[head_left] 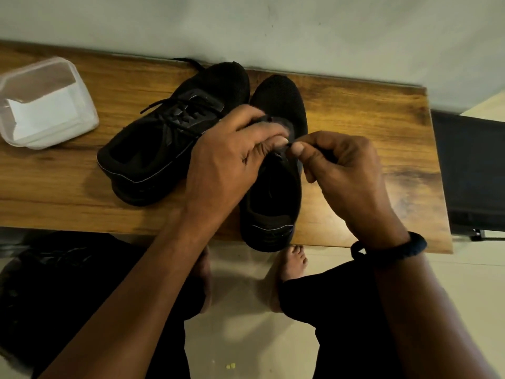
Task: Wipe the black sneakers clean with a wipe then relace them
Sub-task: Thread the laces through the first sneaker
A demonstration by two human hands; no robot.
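One wooden desk (369,127), left to right: one clear plastic box (82,105) holding white wipes (43,116); two black sneakers at mid-desk, the first sneaker (164,138) laced, the second sneaker (281,99) close beside it. The left hand (226,160) grip is clamped on the second sneaker's upper. The right hand (344,165) grip is pinched on one lace (288,145).

wooden table (355,110), pale wall (273,28), tiled floor (246,337)
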